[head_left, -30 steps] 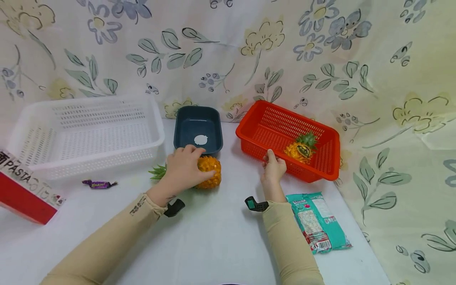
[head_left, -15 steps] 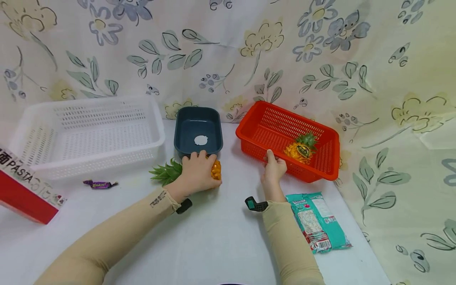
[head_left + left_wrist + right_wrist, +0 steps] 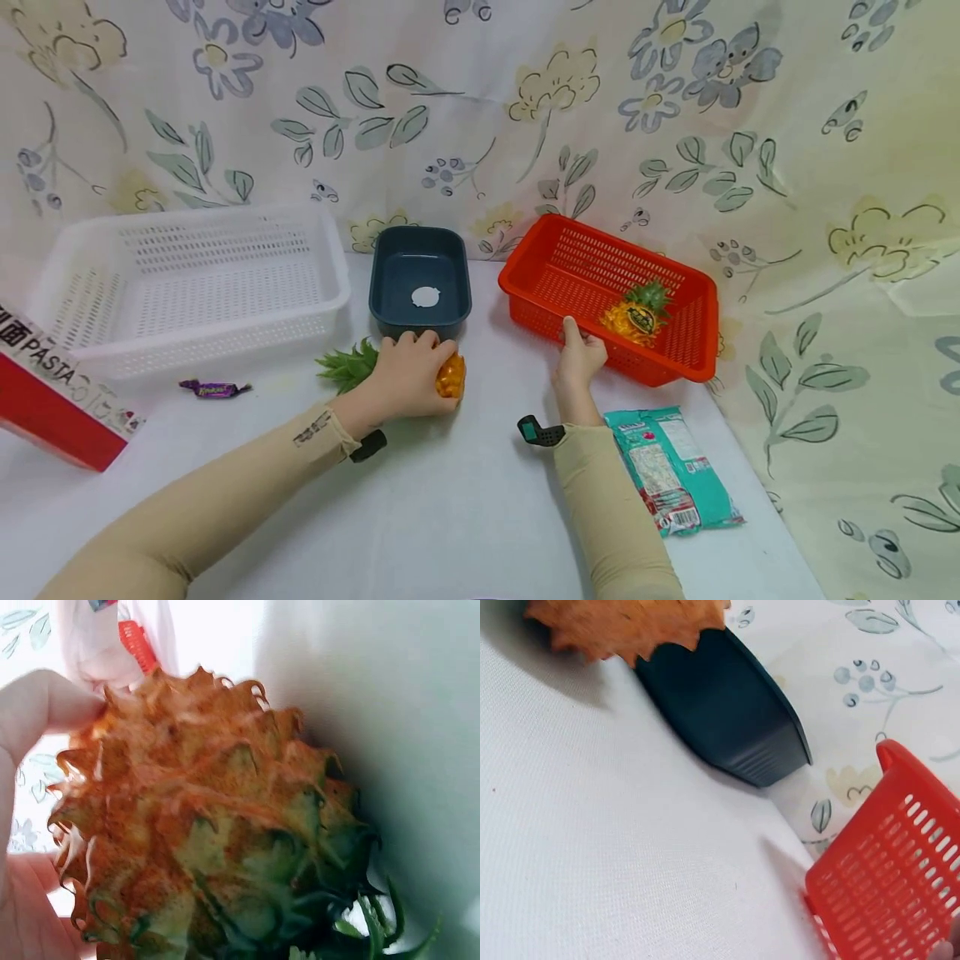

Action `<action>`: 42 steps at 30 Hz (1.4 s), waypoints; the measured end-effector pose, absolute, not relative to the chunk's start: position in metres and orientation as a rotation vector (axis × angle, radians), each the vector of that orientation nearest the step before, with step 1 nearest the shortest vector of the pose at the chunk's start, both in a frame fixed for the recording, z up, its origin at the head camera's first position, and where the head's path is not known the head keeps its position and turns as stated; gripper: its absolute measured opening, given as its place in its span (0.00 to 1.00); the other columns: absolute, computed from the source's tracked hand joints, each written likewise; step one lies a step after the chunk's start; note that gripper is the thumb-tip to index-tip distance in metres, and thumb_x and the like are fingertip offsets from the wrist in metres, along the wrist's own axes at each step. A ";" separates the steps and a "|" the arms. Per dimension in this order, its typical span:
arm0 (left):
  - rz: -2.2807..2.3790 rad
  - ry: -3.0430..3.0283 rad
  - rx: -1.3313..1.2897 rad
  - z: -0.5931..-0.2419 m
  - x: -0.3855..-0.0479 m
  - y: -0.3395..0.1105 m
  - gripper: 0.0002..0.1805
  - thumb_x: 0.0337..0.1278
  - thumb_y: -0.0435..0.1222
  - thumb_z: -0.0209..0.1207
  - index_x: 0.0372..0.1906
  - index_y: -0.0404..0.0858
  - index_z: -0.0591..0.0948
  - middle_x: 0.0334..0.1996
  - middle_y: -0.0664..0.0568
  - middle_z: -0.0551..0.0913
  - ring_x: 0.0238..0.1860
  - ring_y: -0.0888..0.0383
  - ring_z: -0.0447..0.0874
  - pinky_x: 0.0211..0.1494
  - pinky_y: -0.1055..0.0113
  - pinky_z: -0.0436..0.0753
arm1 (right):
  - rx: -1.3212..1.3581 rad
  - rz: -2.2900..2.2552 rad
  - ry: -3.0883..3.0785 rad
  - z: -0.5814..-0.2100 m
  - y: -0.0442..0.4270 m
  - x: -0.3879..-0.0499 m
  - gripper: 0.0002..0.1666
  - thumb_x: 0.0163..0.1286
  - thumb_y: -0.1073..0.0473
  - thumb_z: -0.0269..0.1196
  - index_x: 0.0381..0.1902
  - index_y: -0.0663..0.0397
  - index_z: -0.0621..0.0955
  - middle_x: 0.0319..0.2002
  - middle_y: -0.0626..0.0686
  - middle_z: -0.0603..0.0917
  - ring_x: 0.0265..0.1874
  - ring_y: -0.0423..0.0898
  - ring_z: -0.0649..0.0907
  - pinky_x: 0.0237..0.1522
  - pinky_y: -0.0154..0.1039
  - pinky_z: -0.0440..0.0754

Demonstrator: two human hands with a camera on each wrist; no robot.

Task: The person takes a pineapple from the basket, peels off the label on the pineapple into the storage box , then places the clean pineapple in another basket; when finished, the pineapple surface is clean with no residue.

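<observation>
left hand (image 3: pixel 411 377) on a pineapple (image 3: pixel 452 377), right hand (image 3: pixel 580 364) at the red basket (image 3: pixel 536 310).
the left hand's fingers are wrapped round the pineapple's body, its leafy crown (image 3: pixel 349 367) pointing left; it sits just in front of the dark tray (image 3: pixel 405 271), on or barely above the desk (image 3: pixel 465 508), i cannot tell which. the right hand's fingers pinch the basket's near rim, thumb on top; inside lies a 2nd pineapple (image 3: pixel 633 322). a teal packet (image 3: pixel 675 471) is near the right sleeve (image 3: pixel 611 508), and 1 purple candy (image 3: pixel 216 389) lies before the white basket (image 3: pixel 225 329).
</observation>
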State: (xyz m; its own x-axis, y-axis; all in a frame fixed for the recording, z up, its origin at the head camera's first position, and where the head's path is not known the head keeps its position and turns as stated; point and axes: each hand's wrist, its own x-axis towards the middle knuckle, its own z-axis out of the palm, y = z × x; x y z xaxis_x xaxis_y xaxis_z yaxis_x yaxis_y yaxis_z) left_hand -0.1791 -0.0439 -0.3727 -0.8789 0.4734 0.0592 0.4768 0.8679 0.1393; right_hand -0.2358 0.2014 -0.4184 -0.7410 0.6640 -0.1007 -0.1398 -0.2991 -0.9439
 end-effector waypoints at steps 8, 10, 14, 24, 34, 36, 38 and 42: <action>-0.205 -2.862 -1.160 -0.373 -0.162 -0.073 0.34 0.36 0.59 0.62 0.53 0.52 0.72 0.46 0.53 0.73 0.46 0.51 0.69 0.42 0.54 0.70 | -0.657 2.089 -1.437 -0.418 0.201 -0.235 0.20 0.60 0.57 0.65 0.19 0.53 0.65 0.26 0.50 0.76 0.40 0.60 0.76 0.36 0.43 0.73; -0.201 -2.833 -1.245 -0.372 -0.159 -0.081 0.34 0.36 0.59 0.62 0.53 0.51 0.72 0.47 0.54 0.73 0.47 0.52 0.69 0.43 0.55 0.69 | -0.657 2.094 -1.431 -0.417 0.201 -0.235 0.20 0.60 0.57 0.65 0.19 0.53 0.65 0.26 0.50 0.76 0.40 0.60 0.76 0.36 0.43 0.73; -0.191 -2.774 -1.374 -0.371 -0.153 -0.096 0.34 0.38 0.59 0.62 0.54 0.51 0.71 0.48 0.56 0.72 0.50 0.54 0.69 0.46 0.57 0.68 | -0.650 2.096 -1.433 -0.418 0.201 -0.235 0.20 0.61 0.58 0.64 0.19 0.53 0.65 0.25 0.49 0.76 0.38 0.58 0.76 0.36 0.44 0.72; -0.204 -2.643 -1.667 -0.365 -0.151 -0.126 0.34 0.35 0.53 0.64 0.55 0.52 0.71 0.52 0.58 0.71 0.55 0.58 0.66 0.57 0.56 0.66 | -0.635 2.085 -1.433 -0.418 0.200 -0.236 0.18 0.60 0.58 0.65 0.19 0.53 0.67 0.26 0.54 0.76 0.36 0.58 0.75 0.35 0.44 0.72; -0.199 -2.705 -1.491 -0.362 -0.144 -0.121 0.39 0.36 0.61 0.63 0.59 0.53 0.70 0.54 0.56 0.71 0.56 0.56 0.65 0.54 0.52 0.66 | -0.646 2.112 -1.415 -0.416 0.200 -0.235 0.16 0.60 0.58 0.65 0.23 0.53 0.67 0.26 0.49 0.75 0.36 0.56 0.76 0.37 0.43 0.72; -0.213 -2.792 -1.281 -0.361 -0.141 -0.116 0.41 0.36 0.65 0.61 0.59 0.52 0.70 0.56 0.52 0.70 0.56 0.52 0.66 0.52 0.49 0.68 | -0.653 2.119 -1.408 -0.415 0.200 -0.235 0.16 0.60 0.58 0.65 0.24 0.54 0.68 0.27 0.49 0.75 0.36 0.55 0.76 0.38 0.43 0.73; -0.241 -2.908 -1.023 -0.358 -0.137 -0.110 0.44 0.34 0.69 0.59 0.60 0.51 0.70 0.58 0.47 0.69 0.56 0.47 0.67 0.47 0.45 0.72 | -0.659 2.119 -1.408 -0.415 0.200 -0.235 0.15 0.60 0.58 0.65 0.24 0.54 0.68 0.28 0.49 0.75 0.37 0.55 0.76 0.39 0.43 0.73; -0.335 -3.104 -0.573 -0.349 -0.130 -0.101 0.52 0.28 0.71 0.60 0.62 0.46 0.68 0.58 0.39 0.65 0.50 0.38 0.68 0.33 0.44 0.76 | -0.656 2.119 -1.414 -0.415 0.200 -0.236 0.15 0.60 0.58 0.64 0.25 0.54 0.68 0.28 0.50 0.74 0.38 0.56 0.75 0.40 0.44 0.72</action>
State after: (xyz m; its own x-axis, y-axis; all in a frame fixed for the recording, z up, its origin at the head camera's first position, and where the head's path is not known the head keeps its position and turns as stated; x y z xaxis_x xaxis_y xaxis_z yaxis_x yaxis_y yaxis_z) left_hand -0.1303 -0.1008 -0.3491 -0.9343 0.3565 0.0059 0.3496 0.9125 0.2126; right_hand -0.2356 0.2003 -0.4153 -0.7556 0.6451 -0.1134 -0.1427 -0.3311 -0.9327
